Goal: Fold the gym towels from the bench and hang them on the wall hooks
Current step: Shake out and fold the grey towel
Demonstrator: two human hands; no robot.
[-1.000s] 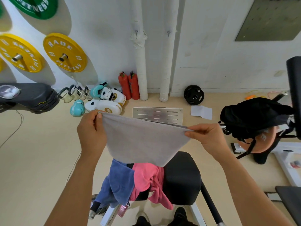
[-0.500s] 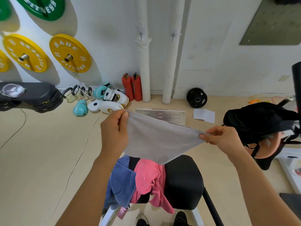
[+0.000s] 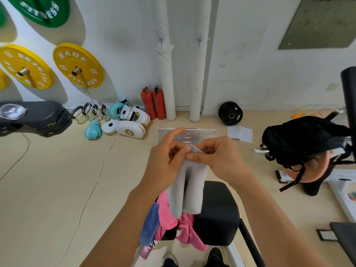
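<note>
Together now, left hand and right hand pinch grey towel hanging below.

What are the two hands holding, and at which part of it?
Both the left hand and right hand pinch the grey towel at its top edge, where the corners meet; the rest hangs down folded.

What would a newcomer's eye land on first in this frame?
Dead centre, the left hand and right hand meet, pinching the top of a grey towel that hangs doubled over the black bench. Under it a pink towel and a blue towel lie bunched on the bench's left edge. On the wall to the upper left, bright yellow weight plates stand out.
</note>
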